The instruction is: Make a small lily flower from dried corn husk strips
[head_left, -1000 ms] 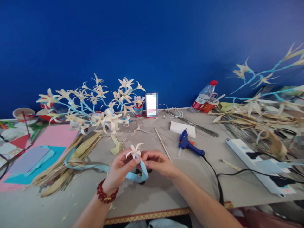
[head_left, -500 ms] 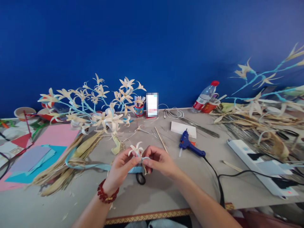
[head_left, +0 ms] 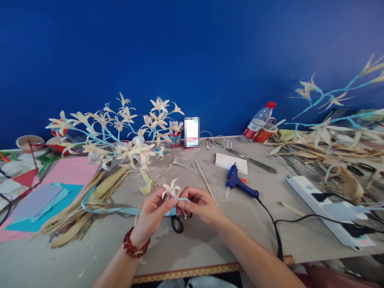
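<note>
Between my hands is a small cream artificial flower (head_left: 171,188) with pointed petals. My left hand (head_left: 155,206), with a red bead bracelet (head_left: 135,243) at its wrist, pinches the flower's base. Close beside it, my right hand (head_left: 199,203) is closed on a pale blue strip (head_left: 184,199) at the flower's stem. A longer light blue strip (head_left: 120,209) runs left across the table behind my left hand. Under my hands, the black handle of scissors (head_left: 177,225) shows; the rest of them is hidden.
A blue glue gun (head_left: 240,182) lies right of my hands, its cord running toward a white power strip (head_left: 327,212). Bundled dry husks (head_left: 75,216) and coloured paper (head_left: 45,204) lie left. Flower branches (head_left: 120,132) stand behind; a bottle (head_left: 258,122) leans by the wall.
The fingers of my right hand have shifted slightly at the flower's stem. Otherwise the hands and flower stay nearly in place; the whole view has moved very slightly.
</note>
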{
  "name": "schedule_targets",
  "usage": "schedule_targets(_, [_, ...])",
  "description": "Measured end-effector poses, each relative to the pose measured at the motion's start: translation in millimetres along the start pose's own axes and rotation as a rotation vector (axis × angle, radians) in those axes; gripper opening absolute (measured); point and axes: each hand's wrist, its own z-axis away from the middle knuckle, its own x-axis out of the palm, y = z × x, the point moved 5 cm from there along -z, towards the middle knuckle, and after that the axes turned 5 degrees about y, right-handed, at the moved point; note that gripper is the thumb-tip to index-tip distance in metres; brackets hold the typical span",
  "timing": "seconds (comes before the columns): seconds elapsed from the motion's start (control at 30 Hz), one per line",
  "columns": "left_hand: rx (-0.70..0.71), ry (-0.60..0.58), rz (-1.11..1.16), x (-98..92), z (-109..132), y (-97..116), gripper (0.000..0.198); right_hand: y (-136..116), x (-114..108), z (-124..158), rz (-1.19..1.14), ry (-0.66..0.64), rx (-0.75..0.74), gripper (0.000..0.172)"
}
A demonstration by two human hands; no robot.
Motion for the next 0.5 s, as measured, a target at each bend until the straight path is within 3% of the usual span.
schedule_targets(0.13, [-0.001,-0.004,0.026,1.2,0,0,0.01,0,0,0,-0.014,-0.014,-0.022,0.032])
schedule_targets(0.27, [0.07,0.056,-0.086,-0.2,0,3,0.009,1,-3,0,0.064,0.042,-0.095,0.032])
schedule_targets(0.5, [0.084,0.087,-0.105,1.7,-2,3,0.009,-15,-9,7,0.608,0.186,-0.363,0.022])
